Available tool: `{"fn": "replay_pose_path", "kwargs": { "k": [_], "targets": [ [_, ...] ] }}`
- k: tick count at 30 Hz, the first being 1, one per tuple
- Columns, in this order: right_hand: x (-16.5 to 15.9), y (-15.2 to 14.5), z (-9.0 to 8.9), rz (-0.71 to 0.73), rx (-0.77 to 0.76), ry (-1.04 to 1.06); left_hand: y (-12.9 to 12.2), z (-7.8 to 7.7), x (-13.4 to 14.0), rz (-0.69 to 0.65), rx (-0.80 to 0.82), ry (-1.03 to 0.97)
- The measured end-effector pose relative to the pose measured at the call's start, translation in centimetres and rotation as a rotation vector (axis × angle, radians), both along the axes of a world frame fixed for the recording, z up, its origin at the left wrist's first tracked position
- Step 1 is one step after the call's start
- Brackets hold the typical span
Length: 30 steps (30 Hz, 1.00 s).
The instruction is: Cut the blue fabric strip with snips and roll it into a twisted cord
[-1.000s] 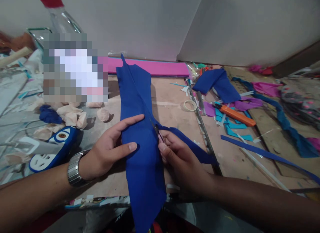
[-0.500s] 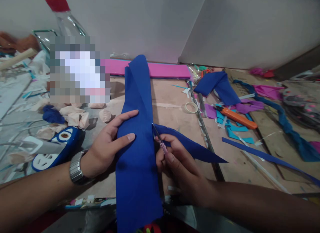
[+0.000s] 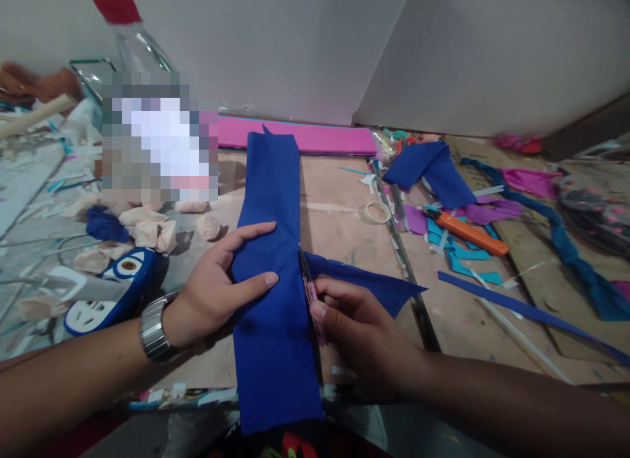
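Note:
A long folded strip of blue crepe paper (image 3: 273,353) runs from the back of the table past its front edge. My left hand (image 3: 216,287) holds the strip at its left side, with thumb and index finger spread on top; the other fingers are hidden. Pink-handled scissors (image 3: 309,287) are in my right hand (image 3: 354,320), fingers wrapped round the handles. Their blades lie along the strip's right edge, tip pointing away from me. A pointed blue offcut (image 3: 378,284) sticks out to the right, behind my right hand.
To the left are a blue power strip (image 3: 115,291), crumpled pale paper pieces (image 3: 150,228) and a red-capped bottle (image 3: 115,5). A pink folded pack (image 3: 335,140) lies along the wall. At right are a tape roll (image 3: 377,212), an orange cutter (image 3: 467,231) and coloured scraps.
The blue strip's far tip has dropped and its near end has drawn up. My left hand has shifted slightly right; the scissors have turned more upright along the edge. The offcut's point has swung inward.

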State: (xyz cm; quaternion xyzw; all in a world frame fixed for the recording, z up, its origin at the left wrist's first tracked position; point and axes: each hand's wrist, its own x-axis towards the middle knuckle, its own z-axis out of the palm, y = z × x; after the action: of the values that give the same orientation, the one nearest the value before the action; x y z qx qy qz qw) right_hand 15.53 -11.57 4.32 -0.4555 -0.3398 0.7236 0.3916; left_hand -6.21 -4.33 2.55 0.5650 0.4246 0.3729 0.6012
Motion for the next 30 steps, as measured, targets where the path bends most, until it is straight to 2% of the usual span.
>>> {"fn": "replay_pose_path", "kwargs": {
  "k": [4, 9, 13, 25, 30],
  "targets": [
    [0.03, 0.31, 0.06, -0.023, 0.016, 0.031, 0.03, 0.04, -0.06, -0.005, 0.034, 0.039],
    [0.21, 0.50, -0.37, -0.039, -0.041, 0.091, 0.15, 0.41, -0.09, 0.007, 0.104, 0.097],
    [0.25, 0.62, -0.51, -0.056, -0.057, 0.139, 0.02, 0.53, -0.24, -0.043, 0.152, 0.111],
    [-0.16, 0.70, -0.36, -0.154, -0.044, 0.154, -0.01, -0.39, -0.35, -0.040, 0.142, 0.113],
    [-0.20, 0.98, -0.36, -0.162, -0.116, 0.176, 0.00, -0.40, -0.25, -0.076, 0.130, 0.067]
  ]
}}
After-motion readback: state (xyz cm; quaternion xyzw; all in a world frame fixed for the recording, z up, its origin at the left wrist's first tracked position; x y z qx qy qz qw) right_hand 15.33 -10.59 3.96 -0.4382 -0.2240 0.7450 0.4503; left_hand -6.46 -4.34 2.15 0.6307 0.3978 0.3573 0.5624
